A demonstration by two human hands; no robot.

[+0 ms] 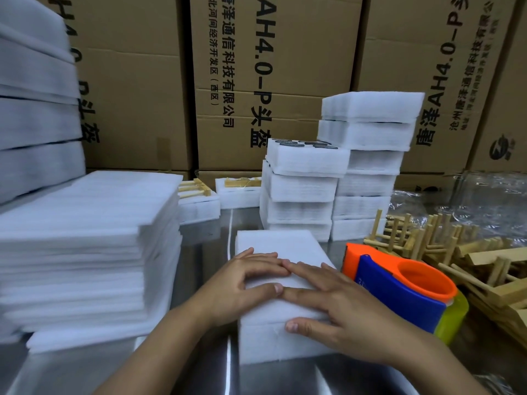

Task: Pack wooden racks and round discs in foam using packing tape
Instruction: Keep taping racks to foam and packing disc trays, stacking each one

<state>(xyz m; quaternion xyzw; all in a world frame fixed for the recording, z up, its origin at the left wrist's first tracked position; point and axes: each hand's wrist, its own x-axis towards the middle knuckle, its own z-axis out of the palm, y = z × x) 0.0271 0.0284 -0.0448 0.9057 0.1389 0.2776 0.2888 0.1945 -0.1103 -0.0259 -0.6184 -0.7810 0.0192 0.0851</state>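
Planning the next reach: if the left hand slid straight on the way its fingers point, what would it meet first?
The left hand lies flat on the foam block, fingers pointing right, their tips touching the right hand. Going on, it would meet the right hand's fingers first; beyond them sits the tape dispenser.

A closed white foam block [281, 283] lies flat and lengthwise, a seam running along its near side. Just right of it stands the orange-and-blue packing tape dispenser [399, 292]. Farther right of the block lie loose wooden racks [467, 260] in a heap. Behind the block rise two stacks of packed foam blocks [339, 178], and round dark discs [302, 143] show on the lower stack's top.
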